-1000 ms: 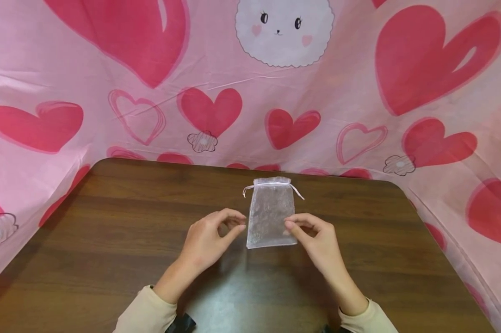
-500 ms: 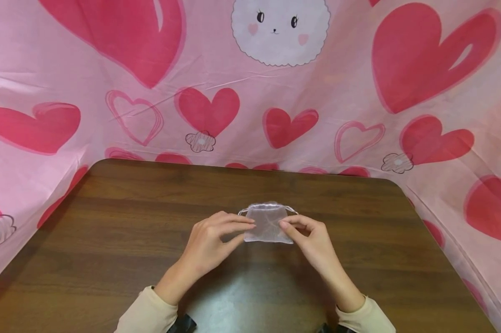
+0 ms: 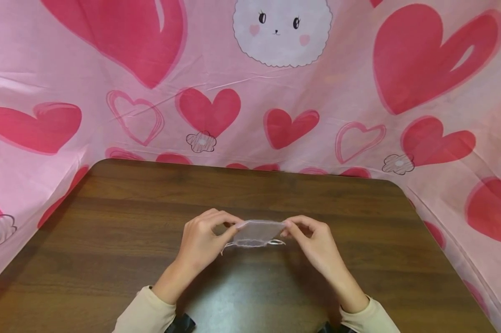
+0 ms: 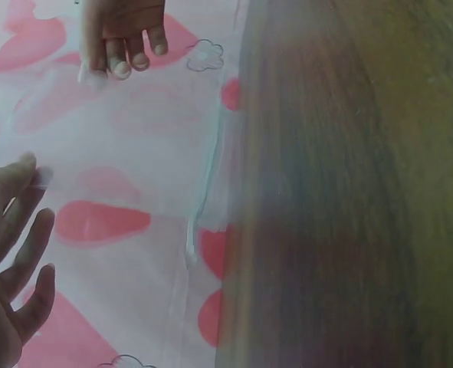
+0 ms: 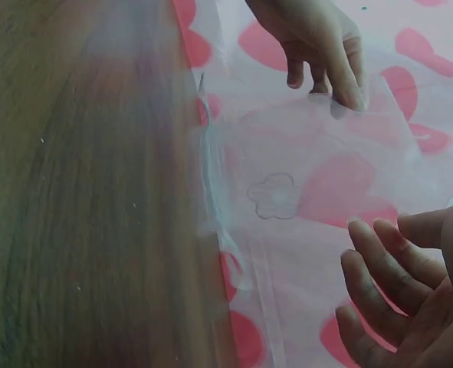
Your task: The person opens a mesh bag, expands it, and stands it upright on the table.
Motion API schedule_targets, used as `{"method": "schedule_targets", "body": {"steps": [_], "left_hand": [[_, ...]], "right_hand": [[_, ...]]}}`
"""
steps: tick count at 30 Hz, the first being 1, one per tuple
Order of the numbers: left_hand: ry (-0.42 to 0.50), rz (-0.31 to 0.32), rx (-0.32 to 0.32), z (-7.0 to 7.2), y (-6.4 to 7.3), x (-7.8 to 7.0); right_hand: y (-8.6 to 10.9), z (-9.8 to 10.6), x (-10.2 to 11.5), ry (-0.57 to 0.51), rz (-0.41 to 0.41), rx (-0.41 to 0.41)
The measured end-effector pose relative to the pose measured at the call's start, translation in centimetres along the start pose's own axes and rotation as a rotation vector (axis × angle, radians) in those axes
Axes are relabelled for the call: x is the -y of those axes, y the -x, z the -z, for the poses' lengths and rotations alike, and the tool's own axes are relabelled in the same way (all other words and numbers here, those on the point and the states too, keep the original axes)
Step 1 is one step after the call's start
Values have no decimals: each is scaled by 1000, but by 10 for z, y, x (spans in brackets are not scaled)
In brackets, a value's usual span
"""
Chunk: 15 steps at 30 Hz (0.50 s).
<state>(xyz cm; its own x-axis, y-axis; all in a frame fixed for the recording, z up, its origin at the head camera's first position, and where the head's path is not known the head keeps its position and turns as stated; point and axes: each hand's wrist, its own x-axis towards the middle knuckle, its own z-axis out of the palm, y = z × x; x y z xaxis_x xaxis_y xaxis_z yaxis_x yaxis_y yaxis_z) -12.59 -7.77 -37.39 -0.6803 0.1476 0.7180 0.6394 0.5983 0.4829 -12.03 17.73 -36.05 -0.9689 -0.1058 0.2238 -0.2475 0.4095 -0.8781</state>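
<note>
A sheer white organza drawstring pouch point(image 3: 257, 230) is stretched between both hands above the table. Its plain edge is uppermost, and the gathered mouth with its drawstring loops point(image 3: 277, 242) hangs lower, nearer the person. My left hand point(image 3: 205, 236) pinches one upper corner between thumb and fingertips. The opposite corner is pinched by my right hand point(image 3: 315, 238). In the left wrist view, the left hand point(image 4: 15, 253) is at the left edge, and the see-through pouch point(image 4: 134, 146) spans up to the other hand. The right wrist view shows the right hand point(image 5: 402, 291) with its other fingers loosely bent.
A dark brown wooden table point(image 3: 129, 231) with rounded far corners lies beneath the hands. Pink cloth point(image 3: 217, 55) printed with red hearts hangs behind it and along both sides. Light sleeves point(image 3: 148, 310) and black wrist straps point(image 3: 181, 323) show at the front edge.
The pouch has flipped over: its drawstring mouth swung from the far side down toward the person. The left hand, earlier beside the pouch, now pinches a corner; the right hand stays nearly in place.
</note>
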Motion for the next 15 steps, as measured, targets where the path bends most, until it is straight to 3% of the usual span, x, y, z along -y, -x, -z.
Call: {"method": "schedule_targets", "body": {"steps": [7, 15], "left_hand": [[7, 79, 31, 1, 0, -2], [39, 184, 86, 3, 0, -6]], "right_hand": [[1, 5, 2, -14, 96, -27], [4, 4, 4, 2, 196, 3]]}}
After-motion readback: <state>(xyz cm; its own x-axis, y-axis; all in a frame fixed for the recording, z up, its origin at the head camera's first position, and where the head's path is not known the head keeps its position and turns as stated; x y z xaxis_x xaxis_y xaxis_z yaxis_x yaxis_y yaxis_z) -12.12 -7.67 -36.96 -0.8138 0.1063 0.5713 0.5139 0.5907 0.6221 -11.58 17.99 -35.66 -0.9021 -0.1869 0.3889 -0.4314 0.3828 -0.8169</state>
